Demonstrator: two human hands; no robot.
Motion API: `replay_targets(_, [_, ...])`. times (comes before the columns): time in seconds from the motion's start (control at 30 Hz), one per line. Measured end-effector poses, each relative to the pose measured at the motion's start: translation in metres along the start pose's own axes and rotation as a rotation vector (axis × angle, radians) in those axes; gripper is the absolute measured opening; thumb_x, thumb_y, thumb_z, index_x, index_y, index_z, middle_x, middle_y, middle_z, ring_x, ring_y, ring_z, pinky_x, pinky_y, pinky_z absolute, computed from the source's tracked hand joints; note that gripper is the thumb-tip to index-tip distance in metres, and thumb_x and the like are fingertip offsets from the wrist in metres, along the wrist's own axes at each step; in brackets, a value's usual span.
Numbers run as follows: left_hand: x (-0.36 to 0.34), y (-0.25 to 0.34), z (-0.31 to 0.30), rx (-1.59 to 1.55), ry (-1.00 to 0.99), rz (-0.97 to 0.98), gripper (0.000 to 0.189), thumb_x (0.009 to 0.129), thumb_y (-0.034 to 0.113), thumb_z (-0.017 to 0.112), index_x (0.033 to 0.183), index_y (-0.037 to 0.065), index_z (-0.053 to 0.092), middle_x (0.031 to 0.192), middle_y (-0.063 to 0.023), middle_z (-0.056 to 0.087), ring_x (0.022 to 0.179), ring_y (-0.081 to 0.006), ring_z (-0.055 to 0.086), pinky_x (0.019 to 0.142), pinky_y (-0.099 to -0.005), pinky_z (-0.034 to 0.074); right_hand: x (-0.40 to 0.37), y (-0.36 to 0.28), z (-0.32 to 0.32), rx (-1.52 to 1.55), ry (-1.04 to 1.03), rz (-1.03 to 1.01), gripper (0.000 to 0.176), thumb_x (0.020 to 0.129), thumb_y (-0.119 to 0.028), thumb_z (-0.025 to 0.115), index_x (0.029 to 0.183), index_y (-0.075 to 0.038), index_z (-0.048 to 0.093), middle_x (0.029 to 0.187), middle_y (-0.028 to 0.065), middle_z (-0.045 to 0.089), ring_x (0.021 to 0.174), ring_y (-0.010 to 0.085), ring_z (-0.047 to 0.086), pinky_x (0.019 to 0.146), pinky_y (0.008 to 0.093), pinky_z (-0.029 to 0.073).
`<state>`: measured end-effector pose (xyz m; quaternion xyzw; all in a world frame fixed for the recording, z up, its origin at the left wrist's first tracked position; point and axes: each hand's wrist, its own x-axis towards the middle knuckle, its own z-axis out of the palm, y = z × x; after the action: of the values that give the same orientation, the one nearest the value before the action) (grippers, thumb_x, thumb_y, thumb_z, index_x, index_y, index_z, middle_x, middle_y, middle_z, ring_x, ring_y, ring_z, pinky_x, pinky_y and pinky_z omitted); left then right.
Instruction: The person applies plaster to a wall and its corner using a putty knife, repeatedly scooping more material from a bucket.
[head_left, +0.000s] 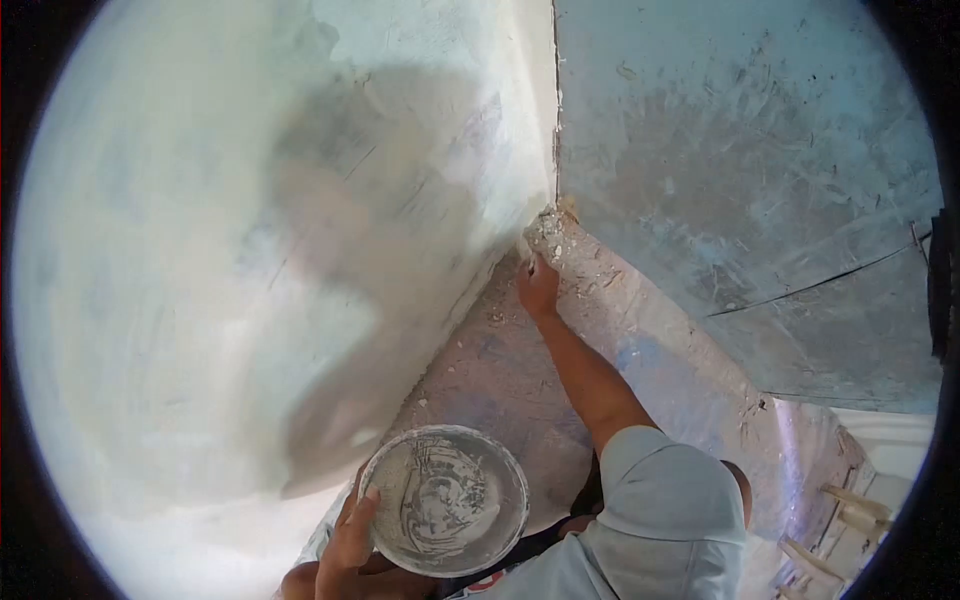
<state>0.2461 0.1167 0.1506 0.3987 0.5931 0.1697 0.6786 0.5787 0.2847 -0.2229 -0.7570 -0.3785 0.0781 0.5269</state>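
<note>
My left hand [350, 532] grips the rim and side of a round plastic bowl [440, 495], thumb over its edge. Grey-white plaster is smeared across the inside of the bowl, with streaks and lumps in it. My right arm reaches far forward, and my right hand [538, 286] is closed low in the corner where two walls meet the floor. Whatever it holds is too small to make out. Around its fingertips lie crumbs of plaster rubble [548, 236].
A pale, patchy plastered wall [180, 300] stands on the left, crossed by my shadow. On the right rises a bluish-grey scuffed panel [740, 200] with a dark crack. The dusty floor [480, 380] narrows between them. Wooden pieces [855, 510] lie at lower right.
</note>
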Motion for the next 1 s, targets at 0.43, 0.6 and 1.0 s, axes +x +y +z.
replay_targets(0.43, [-0.002, 0.003, 0.008, 0.057, 0.036, -0.045, 0.055, 0.104, 0.027, 0.039, 0.152, 0.001, 0.027, 0.143, -0.0160, 0.045, 0.129, -0.0264, 0.047, 0.110, -0.0372, 0.036, -0.103, -0.042, 0.036, 0.169, -0.239, 0.175, 0.033, 0.085, -0.019, 0.063, 0.112, 0.000, 0.065, 0.086, 0.0234, 0.066, 0.079, 0.0424, 0.062, 0.070, 0.0523, 0.047])
replay_targets(0.6, [-0.045, 0.083, 0.083, -0.362, 0.123, -0.094, 0.054, 0.103, 0.021, 0.042, 0.151, 0.002, 0.026, 0.142, -0.0177, 0.047, 0.130, -0.0277, 0.048, 0.111, -0.0395, 0.037, -0.042, -0.024, -0.001, 0.305, 0.099, 0.312, 0.025, 0.086, -0.013, 0.060, 0.105, 0.002, 0.066, 0.081, 0.0206, 0.066, 0.073, 0.0314, 0.066, 0.066, 0.0390, 0.050])
replay_targets(1.0, [-0.005, 0.024, 0.031, -0.079, -0.010, -0.079, 0.055, 0.100, 0.021, 0.048, 0.147, -0.002, 0.032, 0.138, -0.0193, 0.051, 0.124, -0.0267, 0.054, 0.108, -0.0377, 0.043, -0.075, -0.030, 0.031, 0.094, -0.211, -0.050, 0.043, 0.085, -0.009, 0.059, 0.128, -0.001, 0.059, 0.095, 0.0229, 0.067, 0.083, 0.0400, 0.065, 0.073, 0.0475, 0.050])
